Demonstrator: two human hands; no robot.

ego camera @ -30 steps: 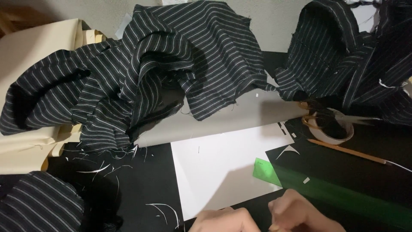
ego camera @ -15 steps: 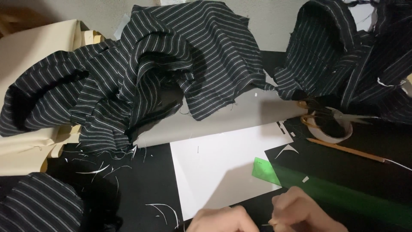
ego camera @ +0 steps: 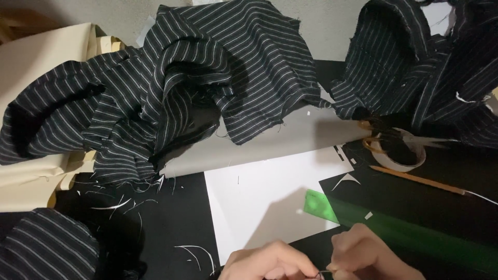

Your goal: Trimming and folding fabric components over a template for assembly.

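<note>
Hands at the near edge, little changed since a second ago, both slightly further into view; left hand (ego camera: pixel 267 262) and right hand (ego camera: pixel 371 256) pinch a thin dark thread (ego camera: pixel 322 273) between their fingers, just near of a smooth white paper sheet (ego camera: pixel 259 202); translucent green ruler (ego camera: pixel 394 228), flat, to the right; crumpled black pinstriped fabric (ego camera: pixel 207 88) heaped far across the black tabletop (ego camera: pixel 161 228); wooden pencil (ego camera: pixel 417 180) and tape roll (ego camera: pixel 402 153) at far right, unmoved.
</note>
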